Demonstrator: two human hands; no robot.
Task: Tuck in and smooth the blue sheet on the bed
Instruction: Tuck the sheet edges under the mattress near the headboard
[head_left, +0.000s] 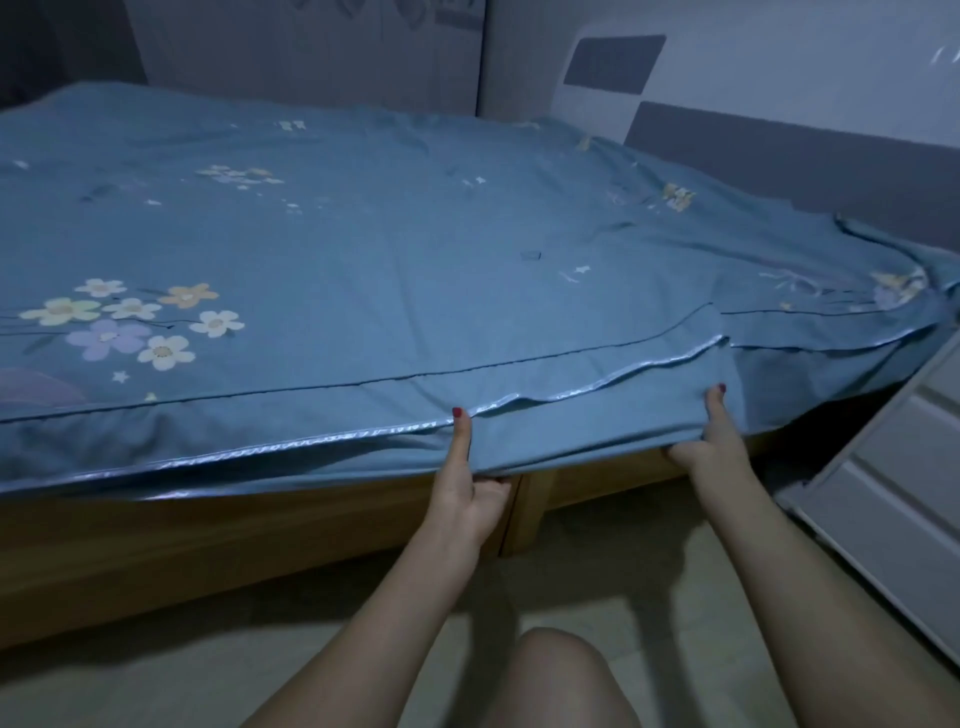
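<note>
The blue floral sheet (363, 249), spread over the wooden bed (260, 519) across the frame's upper half, is grasped at its hanging edge, lower centre, by the left hand (470, 483) and right hand (706, 441), thumbs pressed on top.

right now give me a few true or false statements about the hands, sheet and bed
1. Both hands grip the sheet edge at the bed's side. True: left hand, right hand.
2. The sheet is plain blue. False: it has printed flowers.
3. The bed frame is wooden. True.
4. The left hand lies flat on top of the mattress. False: it is at the side edge, thumb up on the fabric.
5. The sheet near the headboard lies flat. False: it is rumpled.
</note>
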